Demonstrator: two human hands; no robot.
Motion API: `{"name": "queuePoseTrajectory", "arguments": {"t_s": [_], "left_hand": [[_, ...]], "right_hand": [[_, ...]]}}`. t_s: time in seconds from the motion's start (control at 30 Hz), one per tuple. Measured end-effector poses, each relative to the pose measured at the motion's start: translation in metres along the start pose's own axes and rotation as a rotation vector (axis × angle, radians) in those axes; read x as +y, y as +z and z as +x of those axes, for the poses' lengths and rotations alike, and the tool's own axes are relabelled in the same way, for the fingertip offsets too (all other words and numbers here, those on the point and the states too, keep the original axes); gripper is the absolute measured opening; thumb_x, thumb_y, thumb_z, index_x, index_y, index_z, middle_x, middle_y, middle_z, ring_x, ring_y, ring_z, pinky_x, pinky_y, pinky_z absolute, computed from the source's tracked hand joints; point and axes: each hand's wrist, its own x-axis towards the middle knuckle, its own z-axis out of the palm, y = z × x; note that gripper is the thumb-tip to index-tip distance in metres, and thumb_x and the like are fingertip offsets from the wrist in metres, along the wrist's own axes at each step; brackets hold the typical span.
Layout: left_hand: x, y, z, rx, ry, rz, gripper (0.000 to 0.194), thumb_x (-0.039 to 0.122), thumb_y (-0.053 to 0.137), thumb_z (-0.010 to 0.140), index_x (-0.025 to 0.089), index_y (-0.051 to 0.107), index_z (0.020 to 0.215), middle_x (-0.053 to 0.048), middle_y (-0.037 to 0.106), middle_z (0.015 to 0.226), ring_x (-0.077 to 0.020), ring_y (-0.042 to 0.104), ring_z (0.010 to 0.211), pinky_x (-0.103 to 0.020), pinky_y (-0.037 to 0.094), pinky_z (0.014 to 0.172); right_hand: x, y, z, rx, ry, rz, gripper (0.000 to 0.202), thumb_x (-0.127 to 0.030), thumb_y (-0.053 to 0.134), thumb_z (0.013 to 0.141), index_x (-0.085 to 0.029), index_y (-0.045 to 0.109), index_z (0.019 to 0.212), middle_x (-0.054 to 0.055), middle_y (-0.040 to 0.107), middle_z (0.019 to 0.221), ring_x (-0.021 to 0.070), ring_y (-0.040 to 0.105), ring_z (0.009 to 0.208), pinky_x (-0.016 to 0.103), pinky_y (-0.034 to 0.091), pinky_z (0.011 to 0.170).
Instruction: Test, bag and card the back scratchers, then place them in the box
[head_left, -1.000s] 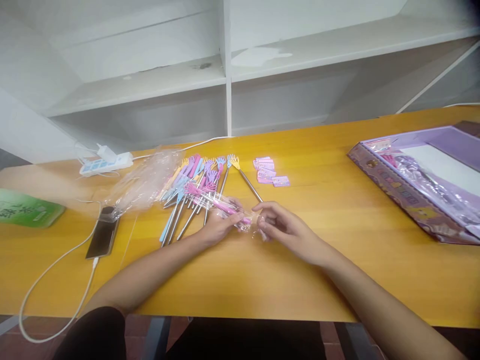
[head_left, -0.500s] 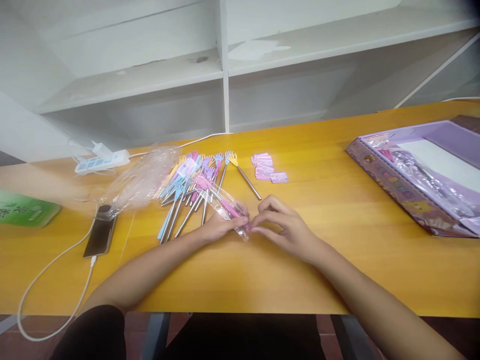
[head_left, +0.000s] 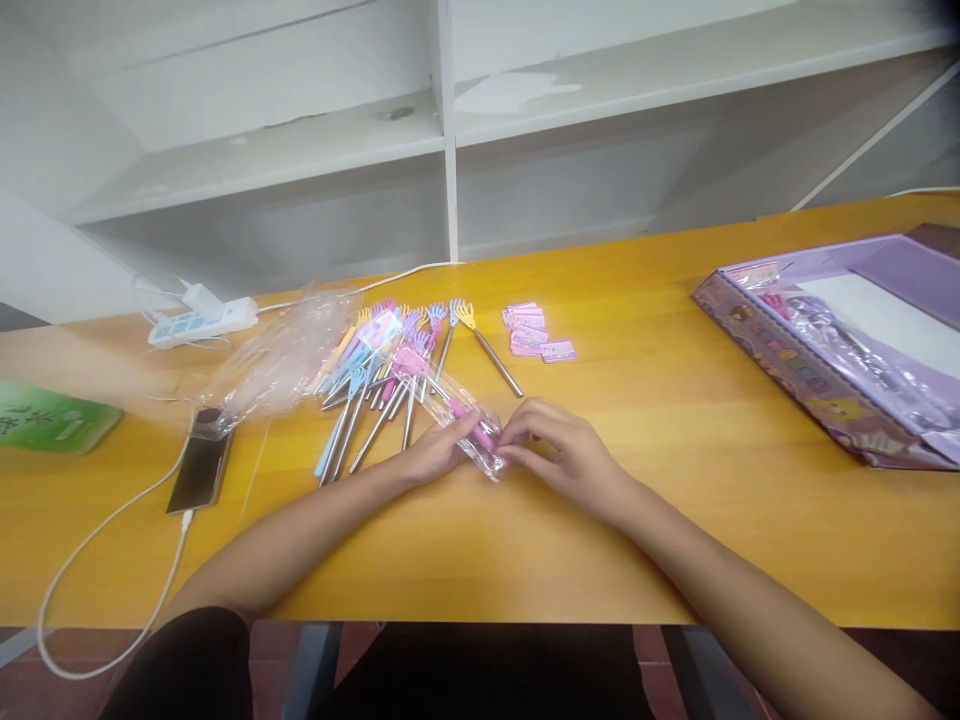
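A pink hand-shaped scratcher (head_left: pixel 410 362) lies inside a clear plastic sleeve (head_left: pixel 442 392). My left hand (head_left: pixel 444 446) is closed round the sleeved scratcher near its pink handle. The fingers of my right hand (head_left: pixel 553 448) pinch the sleeve's lower right end. Behind and left of my hands is a pile of colourful hand-shaped scratchers (head_left: pixel 356 385) with metal rods. A yellow-headed scratcher (head_left: pixel 495 360) rests at the pile's right side. Several small pink and purple cards (head_left: pixel 527 330) lie beyond my right hand.
Clear plastic bags (head_left: pixel 289 350) lie left of the pile. Farther left are a phone (head_left: pixel 201 465) on a white cable, a power strip (head_left: pixel 202 322) and a green packet (head_left: pixel 56 418). A purple box (head_left: pixel 806 375) holding wrapped items stands right. Shelves (head_left: pixel 450 190) rise behind.
My right fingers have drawn closer together at the sleeve's end. My left thumb has shifted up along the sleeve, and the pink handle shows lower inside it.
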Motion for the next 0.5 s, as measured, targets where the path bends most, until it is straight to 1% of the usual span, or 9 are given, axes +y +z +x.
{"name": "queuePoseTrajectory", "arguments": {"t_s": [0.1, 0.23, 0.3, 0.37, 0.43, 0.5], "left_hand": [[-0.0026, -0.0018, 0.0005, -0.003, -0.001, 0.009, 0.052, 0.066, 0.075, 0.088, 0.015, 0.073, 0.086, -0.005, 0.064, 0.090, -0.0177, 0.063, 0.081, -0.033, 0.055, 0.084], [-0.0057, -0.0058, -0.0006, -0.019, 0.036, 0.083, 0.056, 0.069, 0.072, 0.089, 0.014, 0.072, 0.076, -0.008, 0.064, 0.101, -0.0191, 0.064, 0.088, -0.033, 0.055, 0.085], [-0.0064, -0.0071, -0.0018, -0.031, 0.027, 0.125, 0.056, 0.069, 0.070, 0.090, 0.014, 0.073, 0.080, -0.009, 0.065, 0.105, -0.0200, 0.065, 0.090, -0.034, 0.056, 0.086], [-0.0067, -0.0078, -0.0027, -0.063, 0.008, 0.154, 0.053, 0.068, 0.068, 0.092, 0.015, 0.074, 0.088, -0.009, 0.067, 0.104, -0.0209, 0.067, 0.091, -0.036, 0.056, 0.088], [-0.0067, -0.0079, -0.0030, -0.093, 0.016, 0.162, 0.051, 0.066, 0.066, 0.095, 0.016, 0.075, 0.094, -0.009, 0.069, 0.102, -0.0214, 0.069, 0.091, -0.037, 0.056, 0.089], [-0.0065, -0.0080, -0.0028, -0.099, 0.031, 0.154, 0.051, 0.065, 0.066, 0.095, 0.015, 0.075, 0.097, -0.010, 0.070, 0.102, -0.0218, 0.070, 0.091, -0.037, 0.055, 0.089]], "right_hand": [[-0.0001, 0.0004, -0.0004, 0.005, -0.014, -0.006, 0.008, -0.030, 0.067, 0.103, -0.026, 0.072, 0.098, 0.006, 0.068, 0.091, 0.0216, 0.065, 0.086, 0.039, 0.055, 0.077], [0.0005, 0.0015, -0.0007, 0.010, 0.001, -0.012, 0.008, -0.031, 0.067, 0.103, -0.026, 0.071, 0.098, 0.006, 0.068, 0.090, 0.0217, 0.065, 0.085, 0.038, 0.054, 0.077], [0.0012, 0.0022, -0.0008, 0.025, 0.010, -0.012, 0.006, -0.031, 0.069, 0.101, -0.026, 0.070, 0.097, 0.005, 0.067, 0.089, 0.0213, 0.064, 0.084, 0.037, 0.054, 0.075], [0.0016, 0.0030, -0.0010, 0.040, 0.024, -0.015, 0.008, -0.032, 0.072, 0.100, -0.026, 0.067, 0.097, 0.004, 0.066, 0.087, 0.0204, 0.063, 0.082, 0.035, 0.052, 0.073], [0.0012, 0.0036, -0.0012, 0.043, 0.050, -0.014, 0.010, -0.032, 0.073, 0.099, -0.026, 0.065, 0.098, 0.003, 0.066, 0.086, 0.0196, 0.063, 0.080, 0.034, 0.051, 0.071], [0.0001, 0.0038, -0.0013, 0.042, 0.075, -0.005, 0.011, -0.033, 0.072, 0.100, -0.026, 0.064, 0.099, 0.002, 0.066, 0.086, 0.0192, 0.062, 0.078, 0.034, 0.051, 0.071]]}}
